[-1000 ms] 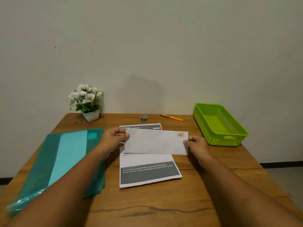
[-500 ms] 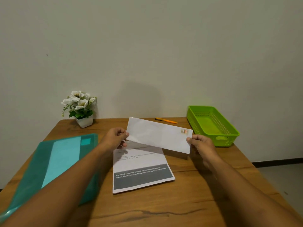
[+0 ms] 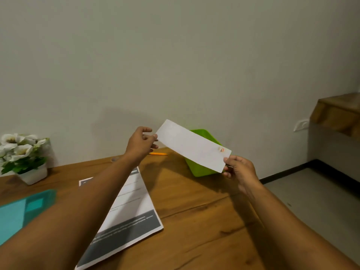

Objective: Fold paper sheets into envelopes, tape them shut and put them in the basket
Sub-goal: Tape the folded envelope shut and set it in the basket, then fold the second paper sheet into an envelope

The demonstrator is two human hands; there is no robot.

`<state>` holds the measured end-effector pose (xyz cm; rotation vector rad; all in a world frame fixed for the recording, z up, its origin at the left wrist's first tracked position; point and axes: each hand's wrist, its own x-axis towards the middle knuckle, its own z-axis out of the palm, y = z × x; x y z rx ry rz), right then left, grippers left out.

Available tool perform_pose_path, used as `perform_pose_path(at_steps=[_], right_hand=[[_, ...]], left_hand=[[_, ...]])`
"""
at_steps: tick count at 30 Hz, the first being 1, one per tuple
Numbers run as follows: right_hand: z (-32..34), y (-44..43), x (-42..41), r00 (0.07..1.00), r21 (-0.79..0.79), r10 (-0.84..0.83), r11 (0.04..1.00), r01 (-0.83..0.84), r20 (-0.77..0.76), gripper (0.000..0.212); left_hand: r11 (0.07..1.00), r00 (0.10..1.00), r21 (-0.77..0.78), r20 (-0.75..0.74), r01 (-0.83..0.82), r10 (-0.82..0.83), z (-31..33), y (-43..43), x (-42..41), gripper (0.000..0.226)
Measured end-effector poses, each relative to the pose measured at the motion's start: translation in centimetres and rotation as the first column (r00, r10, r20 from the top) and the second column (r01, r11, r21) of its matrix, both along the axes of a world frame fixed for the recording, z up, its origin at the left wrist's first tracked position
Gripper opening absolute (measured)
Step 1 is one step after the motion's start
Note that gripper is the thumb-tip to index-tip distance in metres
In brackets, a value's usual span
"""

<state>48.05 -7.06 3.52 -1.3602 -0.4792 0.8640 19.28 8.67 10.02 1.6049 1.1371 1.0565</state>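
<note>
Envelope (image 3: 191, 146) tilts in midair before the basket (image 3: 200, 170). I see the left hand (image 3: 139, 143) and right hand (image 3: 240, 168) pinching its ends.

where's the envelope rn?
Head view: the envelope is up off the table, right of centre and tilted. The left hand pinches its upper-left end and the right hand its lower-right end, in front of the green basket.

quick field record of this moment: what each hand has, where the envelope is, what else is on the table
envelope: white, held in the air, tilted, in front of the green basket, not in it
left hand: pinches its left end
right hand: pinches its right end
table: printed sheet, orange pen, teal folder, flower pot
</note>
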Motion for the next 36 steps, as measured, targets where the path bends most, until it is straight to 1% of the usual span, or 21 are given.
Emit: perform_pose_path(at_steps=[2,3,5,7,9,10,12,15,18,25,28,30,32,36], right_hand=[[-0.4,-0.3,1.3,0.998,-0.012,-0.042,0.999,0.042,-0.052,0.01],[-0.6,-0.4,1.7,0.995,-0.014,-0.057,0.998,0.056,-0.078,0.011],[-1.0,-0.3,2.2,0.987,-0.015,-0.079,0.997,0.078,-0.138,0.011],[-1.4,0.1,2.1,0.976,-0.025,-0.107,0.994,0.104,-0.191,0.011],[-1.6,0.8,1.6,0.963,-0.037,-0.135,0.991,0.13,-0.234,0.01],[-1.7,1.2,1.3,0.958,-0.037,-0.141,0.99,0.136,-0.251,0.009],[-1.7,2.0,0.6,0.952,-0.038,-0.144,0.99,0.139,-0.269,0.008],[-1.7,3.1,-0.2,0.952,-0.05,-0.153,0.988,0.145,-0.263,0.006],[-2.0,4.1,-0.8,0.964,-0.061,-0.173,0.985,0.164,-0.204,0.007],[-3.1,5.0,-1.8,0.982,-0.149,-0.186,0.971,0.188,0.026,0.022],[-3.2,4.6,-2.5,0.98,-0.121,-0.172,0.976,0.183,0.098,0.03],[-3.3,4.2,-3.6,0.981,-0.081,-0.117,0.988,0.131,0.156,0.036],[-3.1,4.0,-5.4,0.973,-0.057,-0.03,0.997,0.045,0.231,0.04],[-2.7,4.4,-10.5,0.911,-0.057,0.152,0.988,-0.14,0.384,0.042]], left_hand=[[0.998,0.997,0.037,-0.061,0.052,-0.05,0.1,-0.6,2.3,0.039],[0.994,0.99,0.061,-0.111,0.091,-0.084,0.1,-1.0,3.4,0.04],[0.972,0.952,0.114,-0.257,0.203,-0.168,-0.4,-1.9,5.4,0.041],[0.926,0.852,0.157,-0.467,0.342,-0.236,-1.3,-2.9,7.2,0.043],[0.864,0.714,0.176,-0.652,0.471,-0.256,-2.6,-4.0,8.6,0.049],[0.836,0.652,0.182,-0.717,0.518,-0.248,-3.2,-4.4,9.0,0.051],[0.8,0.568,0.19,-0.794,0.57,-0.216,-4.5,-5.1,9.5,0.053],[0.775,0.508,0.193,-0.841,0.601,-0.185,-5.7,-5.7,9.7,0.054],[0.766,0.507,0.199,-0.842,0.612,-0.186,-6.1,-5.8,9.6,0.055],[0.742,0.507,0.207,-0.838,0.637,-0.201,-6.5,-5.5,9.1,0.057],[0.752,0.531,0.206,-0.819,0.627,-0.219,-6.4,-5.6,8.6,0.059],[0.768,0.561,0.21,-0.797,0.605,-0.223,-6.2,-5.5,7.4,0.059],[0.795,0.584,0.209,-0.783,0.569,-0.212,-6.1,-5.2,5.5,0.057],[0.871,0.61,0.181,-0.777,0.456,-0.157,-6.8,-4.1,-0.4,0.054]])
